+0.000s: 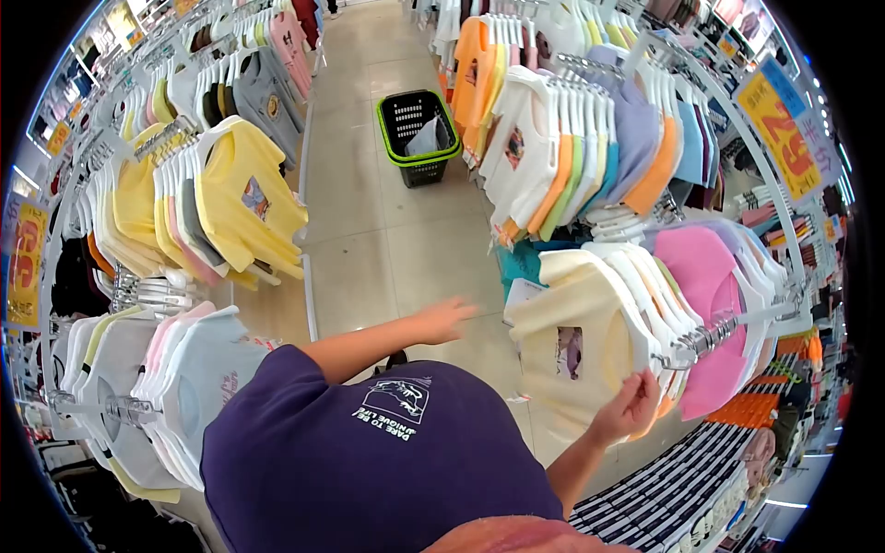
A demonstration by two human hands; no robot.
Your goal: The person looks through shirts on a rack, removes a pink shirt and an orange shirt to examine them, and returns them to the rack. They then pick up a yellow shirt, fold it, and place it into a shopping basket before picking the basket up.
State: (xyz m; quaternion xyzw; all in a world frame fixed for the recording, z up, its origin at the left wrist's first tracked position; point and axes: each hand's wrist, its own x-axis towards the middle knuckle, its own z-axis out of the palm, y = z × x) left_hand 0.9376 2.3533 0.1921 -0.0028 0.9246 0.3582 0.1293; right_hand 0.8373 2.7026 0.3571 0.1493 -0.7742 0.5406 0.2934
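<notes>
My right hand [634, 404] is at the edge of a cream T-shirt [590, 323] with a printed picture, which hangs on a white hanger at the front of the right rack. Its fingers are curled together near the shirt's shoulder; what they hold, if anything, is too small to make out. My left hand [446, 321] reaches out over the aisle, slightly blurred, fingers extended and holding nothing. Behind the cream shirt hang white, orange and pink shirts [696, 267].
A black basket with a green rim [455, 147] stands on the aisle floor, a pale bag inside. Yellow shirts [244, 184] and light blue shirts [207, 369] hang on the left racks. Rows of folded striped items [664, 479] lie at lower right.
</notes>
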